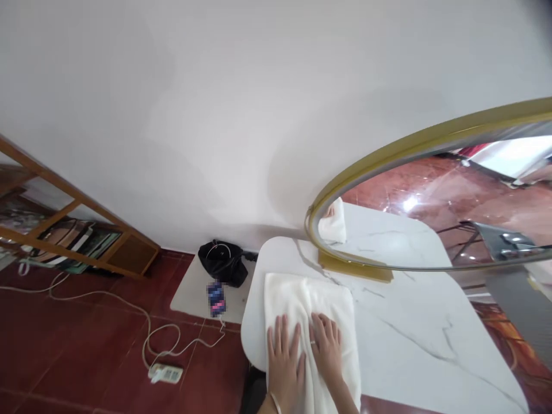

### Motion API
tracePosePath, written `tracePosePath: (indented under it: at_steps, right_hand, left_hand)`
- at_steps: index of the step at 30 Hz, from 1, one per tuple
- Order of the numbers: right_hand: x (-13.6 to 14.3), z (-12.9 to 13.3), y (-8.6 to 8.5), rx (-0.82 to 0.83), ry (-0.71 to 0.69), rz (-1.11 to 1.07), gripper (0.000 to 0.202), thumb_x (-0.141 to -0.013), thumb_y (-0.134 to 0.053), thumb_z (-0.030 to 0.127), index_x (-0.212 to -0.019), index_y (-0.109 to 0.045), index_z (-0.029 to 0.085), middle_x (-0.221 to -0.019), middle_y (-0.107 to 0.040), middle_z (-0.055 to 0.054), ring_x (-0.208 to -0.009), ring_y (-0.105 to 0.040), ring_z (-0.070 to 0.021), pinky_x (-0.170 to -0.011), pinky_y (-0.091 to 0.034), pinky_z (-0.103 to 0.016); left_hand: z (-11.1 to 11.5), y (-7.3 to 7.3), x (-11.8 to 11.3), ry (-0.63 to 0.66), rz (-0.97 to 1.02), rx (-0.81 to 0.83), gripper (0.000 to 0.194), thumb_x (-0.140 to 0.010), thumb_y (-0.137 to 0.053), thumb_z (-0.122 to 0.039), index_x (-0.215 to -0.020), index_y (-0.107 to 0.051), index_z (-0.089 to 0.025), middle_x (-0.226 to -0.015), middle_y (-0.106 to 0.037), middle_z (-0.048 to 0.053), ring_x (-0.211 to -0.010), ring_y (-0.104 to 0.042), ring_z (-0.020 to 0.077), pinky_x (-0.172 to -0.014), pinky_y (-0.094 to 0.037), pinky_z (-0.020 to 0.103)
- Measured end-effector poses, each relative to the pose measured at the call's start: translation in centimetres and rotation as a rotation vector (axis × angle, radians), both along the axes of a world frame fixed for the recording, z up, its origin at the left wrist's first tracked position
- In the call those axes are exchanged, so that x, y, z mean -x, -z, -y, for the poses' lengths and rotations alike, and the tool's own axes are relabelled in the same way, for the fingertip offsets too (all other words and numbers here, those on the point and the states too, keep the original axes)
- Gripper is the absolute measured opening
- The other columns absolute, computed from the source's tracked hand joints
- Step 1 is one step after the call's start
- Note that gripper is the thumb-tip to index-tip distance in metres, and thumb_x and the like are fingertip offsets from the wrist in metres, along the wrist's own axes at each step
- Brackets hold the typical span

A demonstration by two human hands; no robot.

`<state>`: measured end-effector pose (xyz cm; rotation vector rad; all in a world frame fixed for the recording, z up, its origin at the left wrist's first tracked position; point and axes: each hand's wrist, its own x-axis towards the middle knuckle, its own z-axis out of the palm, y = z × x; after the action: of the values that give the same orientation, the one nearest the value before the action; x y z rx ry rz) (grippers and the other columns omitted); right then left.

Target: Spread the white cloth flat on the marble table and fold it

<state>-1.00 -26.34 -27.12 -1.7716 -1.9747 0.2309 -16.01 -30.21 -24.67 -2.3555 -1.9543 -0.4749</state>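
Note:
A white cloth (332, 296) lies folded on the left part of a white marbled table (414, 322), with a raised fold running down its middle. My left hand (284, 362) rests flat on the cloth's left half, fingers spread. To its right, my right hand (326, 348) lies on the cloth beside the middle fold, its fingers slightly bent and a ring on one of them. Neither hand has lifted the cloth off the table.
A gold-framed oval mirror (371, 167) stands at the table's back edge. On the floor at the left are a black bag (222, 264), a pixelated phone-like item (216, 299), a power strip (166, 373) with cables, and a wooden shelf (133, 253).

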Motion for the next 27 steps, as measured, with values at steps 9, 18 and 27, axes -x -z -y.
tracePosePath:
  at_steps: [9, 18, 27]
  right_hand:
    - [-12.2, -1.8, 3.5, -0.195, 0.247, 0.015, 0.028, -0.087, -0.048, 0.028, -0.112, -0.061, 0.026, -0.108, -0.067, -0.008, -0.097, -0.062, -0.0294, -0.080, -0.049, -0.043]
    - [-19.6, -5.2, 2.9, -0.159, 0.325, -0.201, 0.020, -0.083, -0.051, 0.035, -0.093, -0.067, 0.028, -0.094, -0.069, -0.004, -0.088, -0.066, -0.0253, -0.074, -0.051, -0.036]
    - [-18.6, -5.5, 0.6, -0.077, 0.391, -0.355, 0.024, -0.069, -0.047, 0.027, -0.080, -0.069, 0.026, -0.090, -0.071, -0.005, -0.086, -0.066, -0.0253, -0.078, -0.050, -0.036]
  left_hand:
    - [-5.7, 7.6, -9.9, 0.299, -0.016, -0.247, 0.079, -0.076, -0.059, -0.051, -0.148, -0.033, -0.035, -0.145, -0.050, 0.007, -0.135, -0.042, 0.0347, -0.115, -0.019, 0.052]
    - [-13.9, 1.0, -16.4, 0.058, 0.300, 0.235, 0.026, -0.078, -0.055, -0.029, -0.095, -0.075, -0.023, -0.136, -0.056, 0.015, -0.132, -0.046, 0.0380, -0.105, -0.037, 0.059]
    - [-18.0, -6.1, -17.7, 0.254, 0.481, 0.356, 0.045, -0.059, -0.054, -0.008, -0.098, -0.071, -0.023, -0.105, -0.073, 0.002, -0.103, -0.068, 0.0227, -0.095, -0.052, 0.034]
